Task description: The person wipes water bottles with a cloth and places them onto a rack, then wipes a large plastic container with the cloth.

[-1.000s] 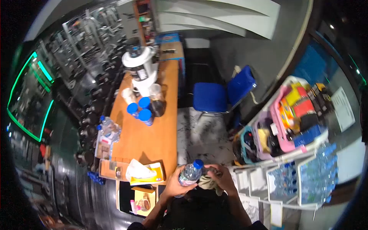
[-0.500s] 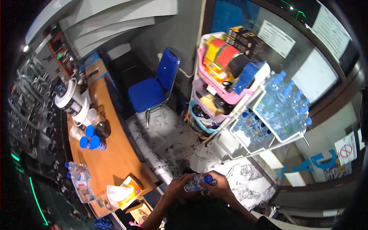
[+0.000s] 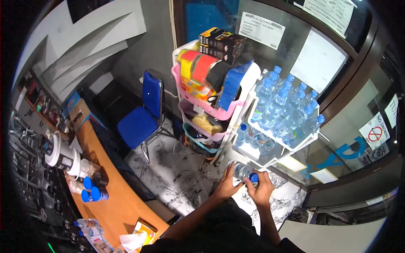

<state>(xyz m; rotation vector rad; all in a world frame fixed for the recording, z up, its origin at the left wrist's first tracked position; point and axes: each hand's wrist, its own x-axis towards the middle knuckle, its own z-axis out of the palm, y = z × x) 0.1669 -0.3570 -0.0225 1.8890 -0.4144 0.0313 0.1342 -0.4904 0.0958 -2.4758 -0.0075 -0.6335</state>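
Between both hands I hold a small clear water bottle point(image 3: 242, 170) with a dark blue cap, tilted so the cap points to the lower right. My left hand point(image 3: 228, 184) is wrapped round the lower part of the bottle. My right hand point(image 3: 260, 188) grips it at the cap end, its fingers closed about the cap and neck. Just beyond my hands stands a white rack. Its top tray point(image 3: 291, 145) bears several large water bottles point(image 3: 276, 105) with light blue caps. Several smaller bottles point(image 3: 253, 137) with dark blue caps stand on the tier below.
Left of the rack, stacked pink baskets point(image 3: 228, 113) hold packets, with black boxes point(image 3: 219, 44) behind. A blue chair point(image 3: 137, 126) stands on the marble floor. Along the left runs a wooden counter point(image 3: 122, 202) with blue-lidded jars point(image 3: 99, 194) and a tissue box point(image 3: 145, 232).
My view has swung right, towards the rack. My hands have moved forward with the small bottle, closer to the rack's lower tier. Both still grip the bottle.
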